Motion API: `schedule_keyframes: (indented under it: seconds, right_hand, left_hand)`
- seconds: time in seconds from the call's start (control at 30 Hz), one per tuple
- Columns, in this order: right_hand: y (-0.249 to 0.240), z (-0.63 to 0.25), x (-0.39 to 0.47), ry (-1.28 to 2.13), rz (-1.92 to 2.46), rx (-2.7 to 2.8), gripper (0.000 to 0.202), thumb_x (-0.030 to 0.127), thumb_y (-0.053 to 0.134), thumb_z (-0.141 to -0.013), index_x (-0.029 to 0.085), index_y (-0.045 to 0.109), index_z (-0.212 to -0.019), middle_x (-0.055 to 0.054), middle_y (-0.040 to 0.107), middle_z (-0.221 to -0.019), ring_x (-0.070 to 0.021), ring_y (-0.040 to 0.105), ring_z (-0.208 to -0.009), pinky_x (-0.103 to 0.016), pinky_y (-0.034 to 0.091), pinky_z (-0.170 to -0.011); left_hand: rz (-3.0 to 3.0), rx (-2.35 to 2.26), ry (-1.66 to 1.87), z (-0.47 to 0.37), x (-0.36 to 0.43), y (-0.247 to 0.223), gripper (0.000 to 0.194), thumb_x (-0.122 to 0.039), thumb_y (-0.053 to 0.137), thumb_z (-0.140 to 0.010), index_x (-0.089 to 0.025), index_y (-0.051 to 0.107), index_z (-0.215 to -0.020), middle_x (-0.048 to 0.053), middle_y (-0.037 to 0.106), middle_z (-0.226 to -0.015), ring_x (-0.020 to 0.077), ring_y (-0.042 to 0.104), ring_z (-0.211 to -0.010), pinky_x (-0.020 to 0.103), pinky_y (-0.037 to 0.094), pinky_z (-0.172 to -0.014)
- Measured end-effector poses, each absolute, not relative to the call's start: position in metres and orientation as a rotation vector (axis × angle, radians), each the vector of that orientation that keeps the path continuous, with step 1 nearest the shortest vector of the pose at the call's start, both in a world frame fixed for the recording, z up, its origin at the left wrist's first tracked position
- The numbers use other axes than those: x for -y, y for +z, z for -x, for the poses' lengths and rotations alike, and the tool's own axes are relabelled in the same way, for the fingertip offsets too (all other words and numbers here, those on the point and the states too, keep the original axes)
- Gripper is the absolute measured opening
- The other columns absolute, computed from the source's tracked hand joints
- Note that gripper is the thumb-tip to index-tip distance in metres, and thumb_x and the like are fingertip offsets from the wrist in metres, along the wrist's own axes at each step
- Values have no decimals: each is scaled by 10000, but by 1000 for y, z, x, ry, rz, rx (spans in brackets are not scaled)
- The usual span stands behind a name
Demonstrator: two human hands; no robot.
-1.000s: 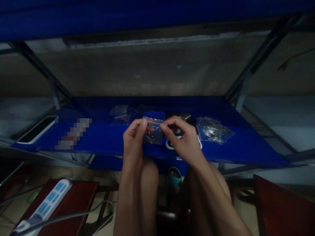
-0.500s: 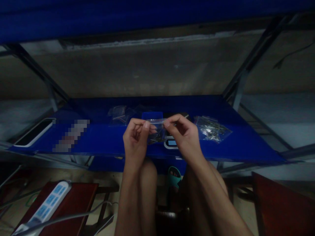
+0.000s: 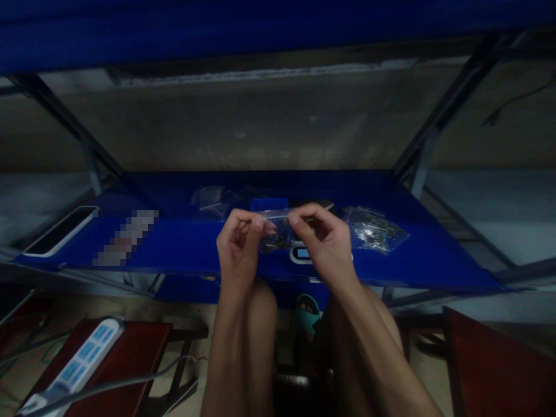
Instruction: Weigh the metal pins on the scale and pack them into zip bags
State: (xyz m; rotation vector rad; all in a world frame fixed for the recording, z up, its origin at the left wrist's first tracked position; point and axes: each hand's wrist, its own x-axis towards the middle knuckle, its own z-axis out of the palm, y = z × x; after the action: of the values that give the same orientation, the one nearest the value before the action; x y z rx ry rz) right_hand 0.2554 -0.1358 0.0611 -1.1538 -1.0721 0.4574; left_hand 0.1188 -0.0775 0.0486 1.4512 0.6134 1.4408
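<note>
Between my two hands hangs a small clear zip bag (image 3: 277, 236) with dark, thin metal pieces in its bottom. My left hand (image 3: 241, 243) pinches the bag's upper left edge between thumb and fingers. At the upper right corner, my right hand (image 3: 324, 237) pinches it the same way. Behind the bag and partly covered by my right hand is a white device with a lit display (image 3: 303, 253), which looks like a small scale. A blue tray (image 3: 269, 204) stands just beyond the bag.
Right of my hands lies a clear bag of shiny metal pieces (image 3: 376, 230). Flat clear bags (image 3: 212, 200) lie at back left. A phone (image 3: 63, 231) rests at the blue table's (image 3: 182, 243) left end. Below left, a power strip (image 3: 82, 362) sits on a wooden stool (image 3: 139, 353).
Both hands keep their pinch on the zip bag and have barely moved. The view has shifted very slightly.
</note>
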Motion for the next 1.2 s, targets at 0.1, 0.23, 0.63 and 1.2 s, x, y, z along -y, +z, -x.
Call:
schedule_keyframes:
  seconds: [0.1,0.23,0.63,1.2]
  right_hand:
    - [61,-254,136,410,1133,1072,177,388,736,-922,238,682,-845,-5,688,-832,-162,611,-764,-304,483,-701]
    - [60,-253,136,411,1134,1120,182,388,727,-926,237,680,-835,-8,685,-818,-169,615,-768,-314,488,-716]
    - [61,-252,136,378,1149,1154,152,348,712,-926,236,688,-826,-4,695,-799,-167,629,-765,-312,493,-708]
    - [58,-249,136,434,1136,1143,147,365,713,-936,240,703,-859,-4,714,-819,-161,633,-748,-303,492,-677]
  left_hand:
    - [-1450,-624,1394,-118,77,49,242,-438,735,-965,-204,689,-920,27,776,-857,135,707,-715,249,548,-686]
    - [-1515,-656,1353,-119,78,51,273,-459,757,-941,-199,693,-888,21,753,-803,131,683,-671,239,521,-638]
    - [-1570,-659,1390,-119,79,50,198,-392,770,-933,-210,701,-892,5,716,-787,128,644,-671,242,493,-638]
    - [-1630,-708,1403,-119,80,50,183,-384,755,-936,-221,709,-866,-10,666,-740,123,562,-630,246,440,-601]
